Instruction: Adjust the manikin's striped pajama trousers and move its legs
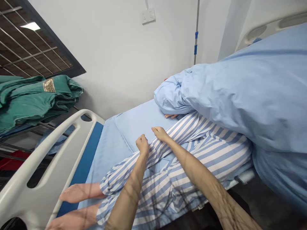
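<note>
I read the left hand (142, 144) and right hand (160, 133) closed on striped pyjama trousers (163, 188), their legs running down-left, left hand nearer the bare feet (79, 193)

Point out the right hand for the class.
In the head view, the right hand touches the striped pyjamas near the centre, just right of the left hand, below the blue quilt.

The location was a hospital ward, shown by a white plastic-railed hospital bed (48, 142), a blue-and-white striped cotton patient gown (211, 153), and a slim metal IV pole (196, 32) with blue fittings.
</note>
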The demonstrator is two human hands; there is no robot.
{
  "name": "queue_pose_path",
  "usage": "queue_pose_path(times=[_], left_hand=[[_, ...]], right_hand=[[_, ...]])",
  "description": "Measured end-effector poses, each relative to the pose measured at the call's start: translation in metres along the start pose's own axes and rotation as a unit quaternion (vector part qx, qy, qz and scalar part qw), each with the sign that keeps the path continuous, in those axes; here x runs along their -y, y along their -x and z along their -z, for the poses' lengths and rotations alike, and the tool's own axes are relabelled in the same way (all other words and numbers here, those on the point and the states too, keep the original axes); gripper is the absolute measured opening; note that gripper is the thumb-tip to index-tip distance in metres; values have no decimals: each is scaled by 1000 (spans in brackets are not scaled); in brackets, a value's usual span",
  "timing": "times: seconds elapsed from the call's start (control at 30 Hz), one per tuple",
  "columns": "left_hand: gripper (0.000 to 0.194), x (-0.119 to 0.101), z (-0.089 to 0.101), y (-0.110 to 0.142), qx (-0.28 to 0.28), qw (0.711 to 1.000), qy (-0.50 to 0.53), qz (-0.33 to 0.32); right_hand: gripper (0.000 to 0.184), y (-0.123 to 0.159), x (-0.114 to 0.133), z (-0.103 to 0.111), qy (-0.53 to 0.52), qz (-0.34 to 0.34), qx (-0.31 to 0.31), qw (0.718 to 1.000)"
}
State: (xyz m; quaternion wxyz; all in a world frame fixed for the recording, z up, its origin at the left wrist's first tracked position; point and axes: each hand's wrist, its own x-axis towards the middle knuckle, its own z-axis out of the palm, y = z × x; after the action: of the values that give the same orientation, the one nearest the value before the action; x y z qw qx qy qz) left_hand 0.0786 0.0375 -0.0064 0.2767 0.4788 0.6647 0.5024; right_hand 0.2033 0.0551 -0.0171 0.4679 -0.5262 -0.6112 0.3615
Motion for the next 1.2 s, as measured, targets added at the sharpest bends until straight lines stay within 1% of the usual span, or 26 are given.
queue_pose_path(times=[0.07, 0.1, 0.17, 0.27, 0.33, 0.43, 0.47, 0.53, 0.6, 0.63, 0.7, 0.8, 0.87, 0.93, 1.03, 1.1, 1.17, 1.2], left_hand=[[36, -12, -11, -3, -2, 998, 55, 4], [36, -16, -18, -2, 3, 998, 60, -1], [36, -19, -32, 4, 16, 999, 30, -11], [35, -10, -48, 16, 19, 998, -64, -20], [36, -2, -52, 21, 19, 993, -111, -27], [36, 5, -51, 21, 30, 989, -142, -37], [36, 5, -50, 20, 35, 988, -141, -42], [37, 4, -50, 20, 38, 988, -142, -47], [37, 3, -50, 21, 28, 987, -145, -54], [38, 2, -51, 22, 20, 987, -147, -57], [38, 3, -51, 26, 12, 987, -145, -63], [37, 2, -50, 25, 19, 987, -139, -76], [38, -4, -48, 18, 38, 987, -130, -84], [38, -14, -48, 7, 63, 990, -98, -82], [35, -32, -60, -7, 87, 995, 1, -41], [35, -36, -72, -8, 88, 995, 46, -16], [35, -33, -83, -1, 75, 996, 38, -23], [35, -30, -87, 4, 74, 996, 24, -36]], right_hand=[[43, -2, 0, 0, -19, -3, -7, 1000], [43, -2, 0, 0, -31, -3, -12, 999], [43, -3, -2, 0, -57, -6, -22, 998], [42, -3, -3, -1, -66, -21, -54, 996], [42, -3, 1, 0, -30, -36, -62, 997], [40, -4, 16, 7, 79, -51, -26, 995], [39, -4, 22, 12, 121, -43, -13, 992], [38, -4, 33, 23, 187, -4, 4, 982], [40, -4, 37, 35, 217, 32, 3, 976], [41, -3, 35, 40, 220, 37, -1, 975], [40, -2, 26, 48, 219, 26, -2, 975], [37, 0, 7, 52, 192, 7, 10, 981], [38, -1, -2, 52, 141, 7, 2, 990], [40, -3, -5, 52, 79, 7, -13, 997], [40, -6, -6, 54, 34, -2, -22, 999], [40, -6, -4, 55, 34, -10, -26, 999], [40, -4, 0, 56, 59, -21, -37, 997], [38, -2, 3, 57, 90, -24, -41, 995]])
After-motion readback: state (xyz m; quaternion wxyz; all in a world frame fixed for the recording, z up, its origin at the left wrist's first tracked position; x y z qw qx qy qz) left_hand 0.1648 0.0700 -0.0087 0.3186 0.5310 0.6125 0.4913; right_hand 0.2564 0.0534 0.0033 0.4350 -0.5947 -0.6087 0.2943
